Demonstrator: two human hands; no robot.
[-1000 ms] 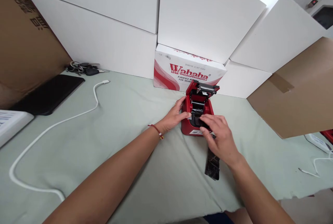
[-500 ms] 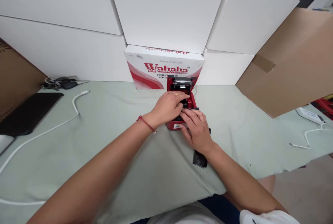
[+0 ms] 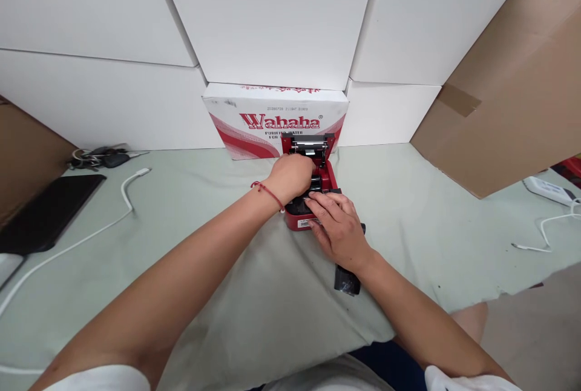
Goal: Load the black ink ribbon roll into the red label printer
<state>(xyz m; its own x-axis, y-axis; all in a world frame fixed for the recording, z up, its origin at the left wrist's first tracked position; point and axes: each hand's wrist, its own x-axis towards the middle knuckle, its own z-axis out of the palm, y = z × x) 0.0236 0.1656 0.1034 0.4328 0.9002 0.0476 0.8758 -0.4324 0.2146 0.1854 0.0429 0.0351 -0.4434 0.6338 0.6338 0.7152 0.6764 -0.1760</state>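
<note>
A small red label printer stands with its lid raised, black rollers showing inside. My left hand reaches into it from the left, bent at the wrist; its fingers point down into the opening and are hidden. Over the front right corner lies my right hand, fingertips on the black part inside and thumb against the front wall. A strip of shiny black film hangs out below the right hand onto the cloth. Whether the fingers pinch the film is hidden.
Behind the printer is a Wahaha carton against white boxes. Keys, a black tablet-like slab and a white cable lie left. At right stand a brown cardboard panel and a white device.
My left hand has gone from the printer's left side over and into its opening. The right hand stays at the front right corner, lying flatter. The view has swung right.
</note>
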